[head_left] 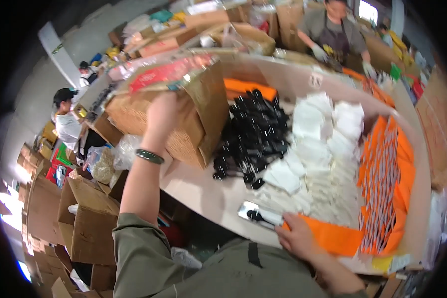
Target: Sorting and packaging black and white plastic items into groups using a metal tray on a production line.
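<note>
At the table's near edge, my right hand is closed on the handle end of a black spoon-shaped piece. Under its rounded head lies a flat silvery-white packet; I cannot tell whether the hand grips that too. My left arm reaches up to a large cardboard box, with my left hand at its upper part and the fingers hidden or blurred. Right of the box is a heap of shiny black pieces with rounded ends. Beside that heap lie stacked white packets.
Orange packages with grey-white edges line the table's right side, and another orange piece lies near my right hand. A raised rim bounds the table. Open cartons stand at lower left. A gloved co-worker works across the table.
</note>
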Available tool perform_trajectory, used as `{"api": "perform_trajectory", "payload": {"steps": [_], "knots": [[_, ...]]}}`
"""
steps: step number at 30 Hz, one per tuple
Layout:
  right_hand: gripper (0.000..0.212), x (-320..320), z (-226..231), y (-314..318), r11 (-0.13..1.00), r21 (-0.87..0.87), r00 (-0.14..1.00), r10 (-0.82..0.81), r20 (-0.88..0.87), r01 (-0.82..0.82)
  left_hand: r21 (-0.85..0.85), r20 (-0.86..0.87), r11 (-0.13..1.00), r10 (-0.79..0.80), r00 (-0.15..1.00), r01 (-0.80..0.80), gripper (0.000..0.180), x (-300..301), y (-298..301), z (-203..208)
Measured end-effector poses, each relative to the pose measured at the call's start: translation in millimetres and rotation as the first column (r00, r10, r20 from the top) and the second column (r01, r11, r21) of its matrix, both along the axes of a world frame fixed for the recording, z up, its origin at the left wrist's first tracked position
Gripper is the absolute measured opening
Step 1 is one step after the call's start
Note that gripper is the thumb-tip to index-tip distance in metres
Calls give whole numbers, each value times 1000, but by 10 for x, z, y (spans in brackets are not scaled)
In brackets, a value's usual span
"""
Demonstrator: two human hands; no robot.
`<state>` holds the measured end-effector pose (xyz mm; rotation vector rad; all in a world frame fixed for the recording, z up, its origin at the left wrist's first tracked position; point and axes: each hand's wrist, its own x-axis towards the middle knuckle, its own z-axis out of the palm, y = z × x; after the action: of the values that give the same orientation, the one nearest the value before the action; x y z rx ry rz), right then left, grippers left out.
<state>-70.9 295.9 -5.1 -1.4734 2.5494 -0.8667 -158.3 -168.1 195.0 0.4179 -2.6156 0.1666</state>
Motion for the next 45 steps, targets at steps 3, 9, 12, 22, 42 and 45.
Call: {"api": "perform_trajectory", "payload": {"steps": [3, 9, 12, 22, 42, 45], "knots": [[28, -65, 207, -51, 998, 42, 998, 41, -38, -39, 240, -365, 938, -152, 918, 251, 26, 536, -359, -245], [31, -24, 114, -27, 998, -7, 998, -63, -22, 63, 942, -247, 262, 119, 962, 209, 17, 1726, 325, -1628], [34, 43, 40, 24, 996, -23, 995, -89, -39, 89, 966, -4, 222, -505, 863, 135, 9, 1581, 933, -1728], [45, 165, 147, -199, 996, -22, 996, -86, -39, 86, 905, 132, 403, -565, 814, 133, 18, 1169, 1806, -1794], [12, 152, 254, -385, 979, -200, 997, -44, -60, 31, 327, 175, 636, -768, 616, 700, 86, 1405, 2126, -1573], [13, -49, 592, -391, 990, -109, 991, -100, -91, 90, 217, 52, 655, -748, 661, 724, 43, 1143, 1991, -1800]]}}
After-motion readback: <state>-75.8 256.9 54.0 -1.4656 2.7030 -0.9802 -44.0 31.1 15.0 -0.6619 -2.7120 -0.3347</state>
